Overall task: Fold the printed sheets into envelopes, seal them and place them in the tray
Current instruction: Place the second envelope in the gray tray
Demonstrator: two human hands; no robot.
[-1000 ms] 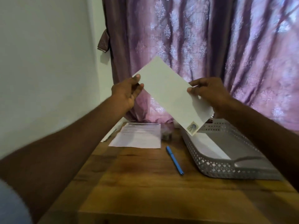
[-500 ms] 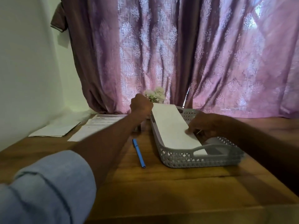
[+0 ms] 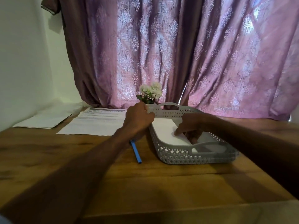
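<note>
A white envelope lies flat inside the grey perforated tray on the wooden table. My right hand reaches over the tray from the right, with its index fingertip pressing down on the envelope's top face. My left hand sits with curled fingers at the tray's left rim, by the envelope's far corner. Whether it pinches the envelope is hidden behind the hand. A printed sheet lies flat to the left of the tray.
A blue pen lies on the table just left of the tray, partly under my left wrist. Another white paper rests at the far left by the wall. A small pot of white flowers stands behind the tray, before a purple curtain.
The envelope, held up in the air by both hands a second ago, came down into the tray and lies flat there. Both hands followed it down.
</note>
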